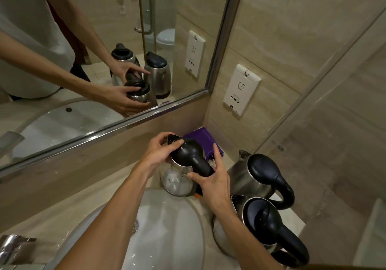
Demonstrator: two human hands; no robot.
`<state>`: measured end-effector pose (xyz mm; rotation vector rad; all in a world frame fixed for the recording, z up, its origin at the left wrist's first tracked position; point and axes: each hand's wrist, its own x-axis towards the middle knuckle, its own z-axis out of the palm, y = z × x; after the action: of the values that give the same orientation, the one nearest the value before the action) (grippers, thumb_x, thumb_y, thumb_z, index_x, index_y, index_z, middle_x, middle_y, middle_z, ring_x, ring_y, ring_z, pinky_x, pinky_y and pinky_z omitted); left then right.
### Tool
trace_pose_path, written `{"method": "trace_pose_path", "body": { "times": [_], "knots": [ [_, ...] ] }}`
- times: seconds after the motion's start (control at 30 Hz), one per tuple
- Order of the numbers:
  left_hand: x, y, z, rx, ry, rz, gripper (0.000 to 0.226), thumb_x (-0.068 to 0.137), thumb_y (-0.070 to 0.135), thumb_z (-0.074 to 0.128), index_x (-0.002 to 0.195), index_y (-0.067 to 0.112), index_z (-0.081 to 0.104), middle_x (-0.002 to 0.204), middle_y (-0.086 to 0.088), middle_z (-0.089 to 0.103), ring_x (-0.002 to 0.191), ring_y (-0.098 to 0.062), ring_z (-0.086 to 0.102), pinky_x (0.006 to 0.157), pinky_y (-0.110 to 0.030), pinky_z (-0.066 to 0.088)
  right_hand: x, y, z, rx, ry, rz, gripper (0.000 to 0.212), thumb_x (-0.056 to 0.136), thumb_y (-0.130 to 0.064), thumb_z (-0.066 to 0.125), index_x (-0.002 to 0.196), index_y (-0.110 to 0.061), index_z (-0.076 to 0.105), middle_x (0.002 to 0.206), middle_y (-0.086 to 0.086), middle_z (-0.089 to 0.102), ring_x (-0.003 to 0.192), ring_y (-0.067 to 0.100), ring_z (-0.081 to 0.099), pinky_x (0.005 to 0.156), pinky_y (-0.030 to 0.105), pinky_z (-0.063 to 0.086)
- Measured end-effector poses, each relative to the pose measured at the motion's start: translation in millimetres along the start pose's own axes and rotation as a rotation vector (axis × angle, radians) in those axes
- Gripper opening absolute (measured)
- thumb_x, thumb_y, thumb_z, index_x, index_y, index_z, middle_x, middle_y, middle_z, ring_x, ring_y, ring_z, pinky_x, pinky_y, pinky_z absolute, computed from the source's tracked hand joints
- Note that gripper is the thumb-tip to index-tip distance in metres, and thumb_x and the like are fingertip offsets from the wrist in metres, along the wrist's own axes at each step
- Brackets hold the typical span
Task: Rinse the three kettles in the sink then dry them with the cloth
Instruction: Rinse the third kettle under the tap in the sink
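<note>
The white sink (pixel 167 228) lies nearest, with a chrome tap (pixel 14 249) at its left. On the counter to its right stand two steel kettles, the nearer kettle (pixel 263 223) and the middle kettle (pixel 257 175). At the sink's far rim is the third kettle (pixel 177 180). The right hand (pixel 215 184) grips its black handle and the left hand (pixel 154 154) curls over its lid and spout. The purple cloth (pixel 200 138) lies just behind, in the corner, partly hidden by the kettle. Beyond are the mirror (pixel 83 60) and a socket plate (pixel 241 90).
</note>
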<state>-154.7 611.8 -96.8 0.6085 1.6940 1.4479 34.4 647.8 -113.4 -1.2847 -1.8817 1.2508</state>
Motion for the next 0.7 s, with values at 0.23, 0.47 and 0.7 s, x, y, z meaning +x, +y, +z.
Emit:
{"method": "trace_pose_path", "body": {
  "times": [0.23,0.47,0.7],
  "knots": [
    [7.7,4.1,2.5,0.056,0.072,0.000,0.044,0.089,0.032,0.072,0.128,0.018,0.058,0.126,-0.004,0.060,0.103,-0.012,0.059,0.052,-0.009,0.048,32.1,-12.9,-5.2,-0.001,-0.072,0.068,0.119,0.068,-0.014,0.093,0.161,-0.030,0.021,0.124,-0.024,0.045,0.119,-0.007,0.040,0.108,0.024,0.030],
    [-13.1,10.6,-3.3,0.085,0.148,-0.074,0.065,0.094,0.040,0.064,0.150,0.017,0.039,0.147,-0.004,0.047,0.129,-0.020,0.048,0.103,-0.031,0.043,39.3,-17.7,-7.9,-0.148,-0.110,0.202,0.116,0.069,-0.030,0.094,0.161,-0.023,0.023,0.149,0.004,0.049,0.142,0.027,0.042,0.116,0.045,0.038],
    [-62.4,-12.2,-12.2,0.242,0.166,-0.089,0.060,0.094,0.043,0.062,0.146,0.021,0.040,0.148,0.002,0.044,0.134,-0.019,0.044,0.107,-0.035,0.039,56.9,-58.7,-48.5,-0.092,-0.280,0.235,0.076,0.082,-0.050,0.079,0.144,-0.018,0.049,0.135,0.000,0.058,0.120,0.018,0.058,0.098,0.031,0.049]
  ]
}}
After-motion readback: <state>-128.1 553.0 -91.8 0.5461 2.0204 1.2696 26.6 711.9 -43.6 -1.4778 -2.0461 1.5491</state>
